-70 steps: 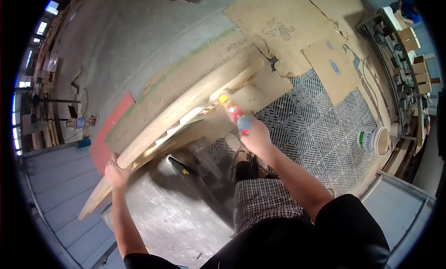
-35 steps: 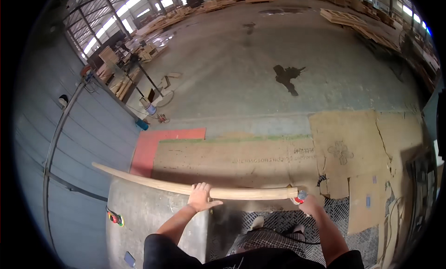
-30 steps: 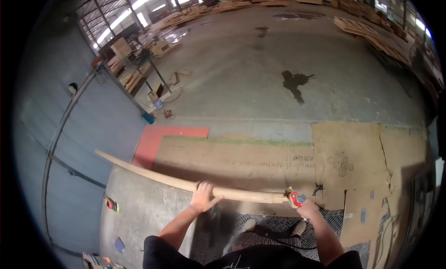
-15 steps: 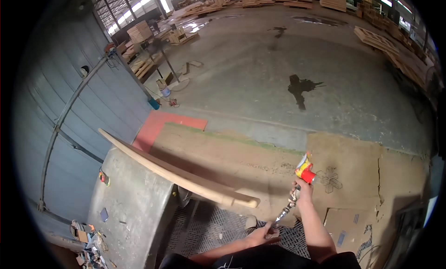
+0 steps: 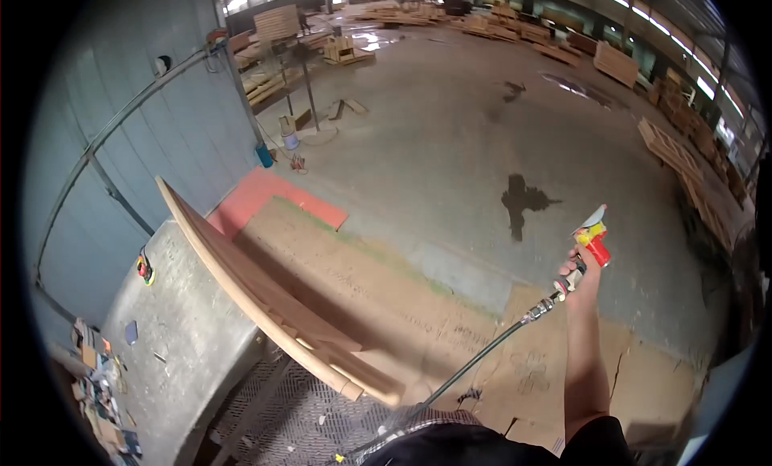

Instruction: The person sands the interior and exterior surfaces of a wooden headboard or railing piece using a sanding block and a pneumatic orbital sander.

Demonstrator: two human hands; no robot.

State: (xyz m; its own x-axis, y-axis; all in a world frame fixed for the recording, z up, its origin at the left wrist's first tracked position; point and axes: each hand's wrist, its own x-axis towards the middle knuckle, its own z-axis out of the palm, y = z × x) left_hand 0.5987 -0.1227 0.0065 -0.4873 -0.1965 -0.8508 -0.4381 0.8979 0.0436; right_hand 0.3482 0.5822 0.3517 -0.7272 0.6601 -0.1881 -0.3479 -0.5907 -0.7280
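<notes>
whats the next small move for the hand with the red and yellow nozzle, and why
Probably bring the right hand down and left toward the long wooden board. The nozzle is raised and points out over the bare concrete floor, well away from the board on the metal table, its hose trailing behind.

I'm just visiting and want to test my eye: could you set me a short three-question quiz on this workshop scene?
1. True or false: the right hand holds a red and yellow air blow gun on a hose.
2. What does the long wooden plank rest on?
A. grey metal table
B. cardboard sheets
C. a pallet
3. Fill in: the left hand is ___ of view.

Key: 1 true; 2 A; 3 out
</notes>
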